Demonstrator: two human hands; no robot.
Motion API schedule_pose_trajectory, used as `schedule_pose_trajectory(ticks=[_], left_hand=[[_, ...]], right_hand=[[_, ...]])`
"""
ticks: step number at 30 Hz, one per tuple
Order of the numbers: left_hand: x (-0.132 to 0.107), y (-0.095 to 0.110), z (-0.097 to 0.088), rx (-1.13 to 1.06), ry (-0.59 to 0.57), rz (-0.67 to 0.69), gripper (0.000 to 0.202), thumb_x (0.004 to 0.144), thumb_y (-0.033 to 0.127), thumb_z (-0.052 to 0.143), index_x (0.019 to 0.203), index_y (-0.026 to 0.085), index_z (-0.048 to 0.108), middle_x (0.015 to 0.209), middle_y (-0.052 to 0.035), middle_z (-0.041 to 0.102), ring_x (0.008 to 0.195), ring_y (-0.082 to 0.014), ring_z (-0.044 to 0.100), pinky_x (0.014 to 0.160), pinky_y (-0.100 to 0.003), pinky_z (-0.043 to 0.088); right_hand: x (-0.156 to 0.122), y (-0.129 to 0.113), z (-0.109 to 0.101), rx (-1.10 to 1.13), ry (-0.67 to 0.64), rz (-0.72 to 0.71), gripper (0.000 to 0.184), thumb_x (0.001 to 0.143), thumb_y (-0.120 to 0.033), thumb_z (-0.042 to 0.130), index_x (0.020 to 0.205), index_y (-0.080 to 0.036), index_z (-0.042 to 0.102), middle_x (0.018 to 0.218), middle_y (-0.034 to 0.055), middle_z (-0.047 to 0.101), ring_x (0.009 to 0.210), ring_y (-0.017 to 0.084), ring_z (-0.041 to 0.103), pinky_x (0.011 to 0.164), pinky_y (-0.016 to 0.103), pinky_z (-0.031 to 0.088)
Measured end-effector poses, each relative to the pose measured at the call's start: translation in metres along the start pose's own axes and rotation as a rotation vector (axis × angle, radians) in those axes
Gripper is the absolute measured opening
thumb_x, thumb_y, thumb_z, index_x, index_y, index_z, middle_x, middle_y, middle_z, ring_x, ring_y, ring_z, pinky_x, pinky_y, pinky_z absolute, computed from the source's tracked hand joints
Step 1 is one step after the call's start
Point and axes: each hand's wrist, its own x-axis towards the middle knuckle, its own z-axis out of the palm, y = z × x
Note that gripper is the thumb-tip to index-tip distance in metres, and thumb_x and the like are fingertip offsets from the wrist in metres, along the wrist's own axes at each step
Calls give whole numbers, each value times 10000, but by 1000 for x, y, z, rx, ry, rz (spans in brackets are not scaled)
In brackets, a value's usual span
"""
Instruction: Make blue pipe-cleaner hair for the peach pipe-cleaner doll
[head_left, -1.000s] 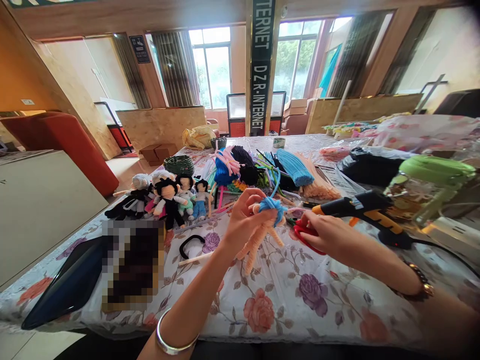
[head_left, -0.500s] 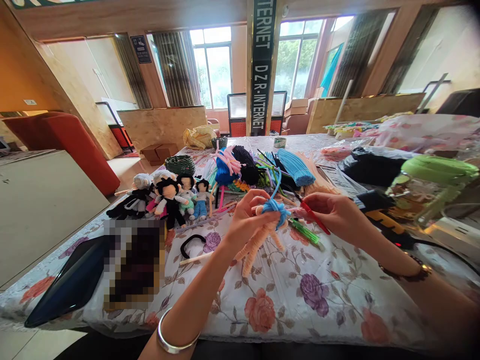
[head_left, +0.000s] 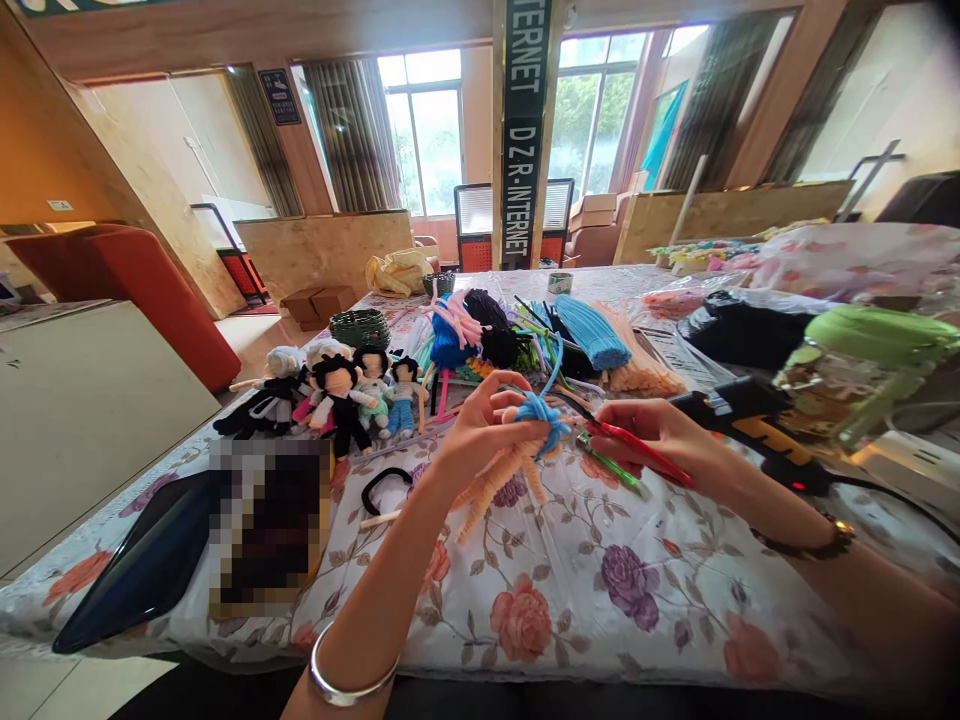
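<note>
Peach pipe-cleaner limbs hang from a half-made doll [head_left: 496, 482], pinched in my left hand [head_left: 480, 430]. Blue pipe cleaner [head_left: 544, 418] wraps the doll's body in a loose bundle, and one long strand sticks up from it. My right hand [head_left: 652, 435] is closed around a red-handled tool [head_left: 652, 458]; its thin dark tip points at the blue bundle. Whether the tip touches the bundle I cannot tell. Below that hand a green-handled slim tool [head_left: 609, 465] lies on the cloth.
Several finished dolls [head_left: 341, 390] sit at the left. Behind my hands are heaped pipe cleaners [head_left: 487, 335], with a blue bunch [head_left: 592, 333] beside them. A black-and-yellow glue gun [head_left: 772, 440] lies right, near a green-lidded container [head_left: 877, 335]. A dark tray [head_left: 142, 560] is front left.
My left hand and the doll have shifted slightly left, and the doll's limbs swing left. My right hand has turned the red-handled tool, so its handle reaches further right.
</note>
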Motion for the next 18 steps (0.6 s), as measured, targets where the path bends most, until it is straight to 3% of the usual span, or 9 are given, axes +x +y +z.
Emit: schedule_pose_trajectory(ticks=[7, 18], left_hand=[[-1, 2, -1, 23, -7, -30, 415, 610, 139, 759, 939, 201, 513, 793, 36, 589, 666, -91, 597, 666, -222, 467], [-4, 4, 0, 6, -22, -24, 433, 597, 164, 773, 942, 209, 516, 821, 20, 599, 680, -104, 601, 658, -231, 476]], right_hand=[[-4, -4, 2, -77, -95, 21, 397, 716, -524, 666, 661, -173, 489, 573, -33, 513, 475, 61, 378, 439, 208, 284], [-7, -11, -7, -96, -145, 66, 409, 704, -547, 656, 657, -173, 496, 598, -20, 540, 449, 56, 383, 410, 207, 297]])
